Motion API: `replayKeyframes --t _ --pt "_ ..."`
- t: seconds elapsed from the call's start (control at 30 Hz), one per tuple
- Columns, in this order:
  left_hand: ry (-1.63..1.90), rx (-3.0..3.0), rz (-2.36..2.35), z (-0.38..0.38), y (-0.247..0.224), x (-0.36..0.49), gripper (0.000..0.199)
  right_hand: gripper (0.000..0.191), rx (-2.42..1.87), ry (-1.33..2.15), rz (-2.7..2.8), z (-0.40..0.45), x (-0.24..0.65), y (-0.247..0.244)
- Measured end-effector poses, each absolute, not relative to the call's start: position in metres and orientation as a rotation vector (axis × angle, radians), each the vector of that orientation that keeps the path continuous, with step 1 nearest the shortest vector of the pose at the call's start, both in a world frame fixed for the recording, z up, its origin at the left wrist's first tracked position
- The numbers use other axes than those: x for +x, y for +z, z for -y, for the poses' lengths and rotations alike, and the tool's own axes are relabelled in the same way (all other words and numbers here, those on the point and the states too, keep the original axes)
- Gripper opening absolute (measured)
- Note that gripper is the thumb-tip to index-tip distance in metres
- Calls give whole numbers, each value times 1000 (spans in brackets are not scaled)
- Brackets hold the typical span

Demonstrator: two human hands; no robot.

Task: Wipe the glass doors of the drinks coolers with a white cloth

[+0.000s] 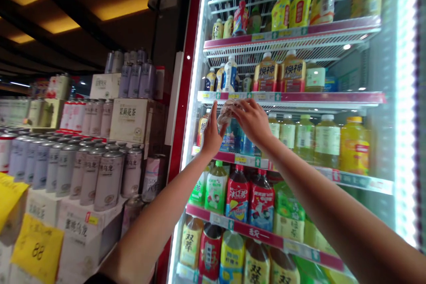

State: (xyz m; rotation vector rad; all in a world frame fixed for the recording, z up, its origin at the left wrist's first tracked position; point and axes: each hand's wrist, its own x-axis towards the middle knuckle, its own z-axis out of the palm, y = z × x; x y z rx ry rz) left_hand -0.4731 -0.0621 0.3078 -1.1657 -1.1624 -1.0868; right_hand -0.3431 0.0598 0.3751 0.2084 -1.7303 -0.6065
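Both my hands are raised in front of the lit drinks cooler, just below the edge of a middle shelf. Between them is a small crumpled, pale brownish cloth (225, 112), partly covered by fingers. My right hand (252, 120) curls its fingers down over the cloth's upper right side and grips it. My left hand (212, 135) has the cloth in the gap between its upright finger and its thumb; its other fingers are hidden. Behind the hands, blue bottles (246, 144) and pale green drinks (304, 135) stand on the shelf.
Shelf edges (299, 97) with price strips cross the cooler. Red-capped tea bottles (238, 193) stand on the shelf below the hands. On the left, silver cans (108, 179) rise in stacks on cartons (128, 120), with a yellow price sign (38, 248) in front.
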Motion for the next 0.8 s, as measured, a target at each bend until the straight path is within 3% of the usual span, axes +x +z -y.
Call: replayKeyframes --t 0.3,0.8 --pt "-965 -1101 1194 52 279 -473 75 46 281 -558 1749 -45 -350 372" --pt "-964 -1080 1188 44 276 -477 82 51 416 -584 1864 -66 -335 366"
